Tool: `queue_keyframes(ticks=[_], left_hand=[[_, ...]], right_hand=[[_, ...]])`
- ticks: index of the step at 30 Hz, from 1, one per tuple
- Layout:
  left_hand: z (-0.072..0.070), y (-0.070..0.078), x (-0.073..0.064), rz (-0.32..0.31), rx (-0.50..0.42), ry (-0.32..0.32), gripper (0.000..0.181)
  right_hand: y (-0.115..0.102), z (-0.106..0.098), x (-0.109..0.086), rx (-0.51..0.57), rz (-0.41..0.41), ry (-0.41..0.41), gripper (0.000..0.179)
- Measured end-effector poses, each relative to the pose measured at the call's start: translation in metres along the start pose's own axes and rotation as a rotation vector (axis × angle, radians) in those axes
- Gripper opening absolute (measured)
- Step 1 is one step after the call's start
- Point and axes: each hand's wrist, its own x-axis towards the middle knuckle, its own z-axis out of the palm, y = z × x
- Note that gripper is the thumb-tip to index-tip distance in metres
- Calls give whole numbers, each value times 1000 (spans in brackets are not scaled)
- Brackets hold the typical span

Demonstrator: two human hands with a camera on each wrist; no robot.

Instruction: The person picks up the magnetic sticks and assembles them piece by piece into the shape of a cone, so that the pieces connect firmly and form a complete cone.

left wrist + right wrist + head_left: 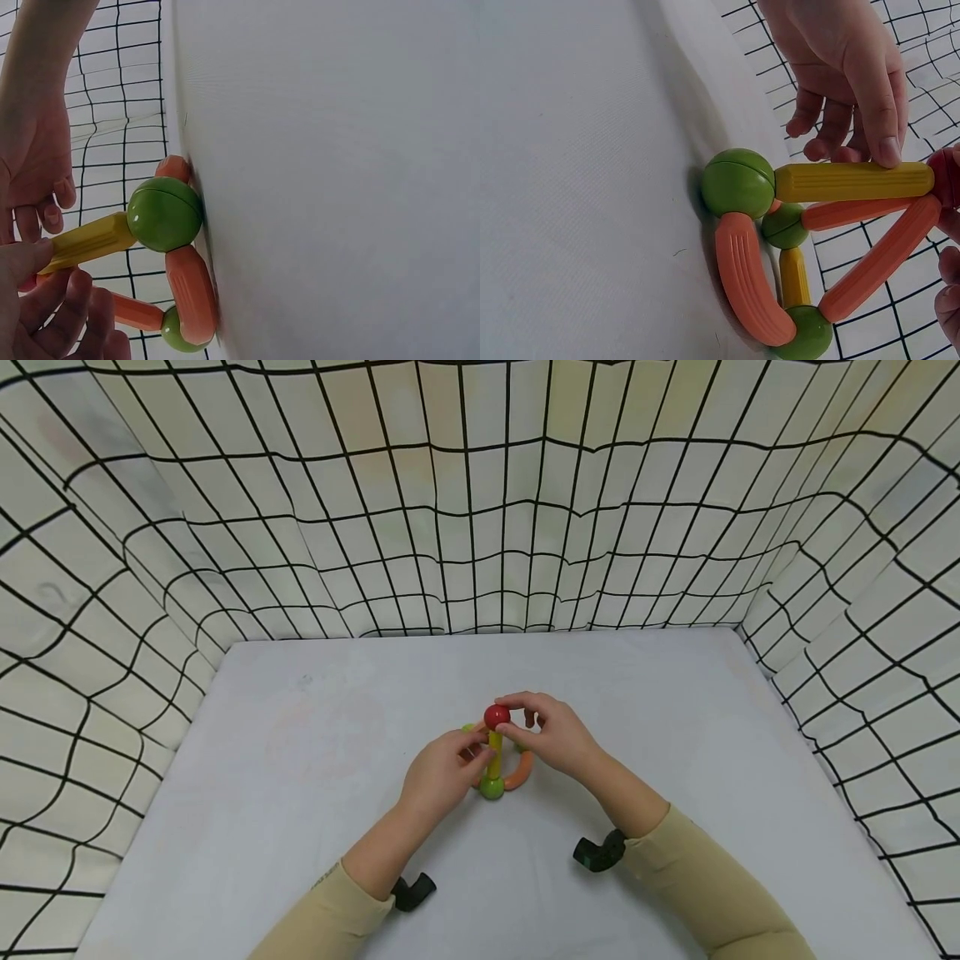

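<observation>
A pyramid of toy sticks and balls stands mid-table, with a red ball (497,717) at its top. My right hand (558,735) holds this ball between thumb and index finger. Between the red ball and the front green ball (492,787) runs a straight yellow stick (855,182), which my left hand (442,768) pinches near its upper part. Two straight orange sticks (881,259) also slope up to the red ball. At the base, a curved orange stick (750,281) and a shorter-looking yellow stick (795,276) link green balls. My left hand partly covers the structure in the head view.
The pyramid rests on a white-covered table (337,710). Black netting (487,514) over pale walls encloses its back and sides. A dark bent piece (598,853) sticks out by the right sleeve, another (414,892) by the left sleeve.
</observation>
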Motion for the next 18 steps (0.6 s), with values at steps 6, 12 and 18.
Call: queue_keyframes(ticks=[6, 12, 18], left_hand=[[-2, 1, -2, -22, -4, -5, 26], [-14, -4, -7, -44, 6, 11, 27], [-35, -19, -12, 10, 101, 31, 29]], right_hand=[[1, -1, -2, -4, -17, 9, 42], [11, -5, -9, -50, -9, 48, 50], [26, -16, -19, -145, 8, 53, 54]])
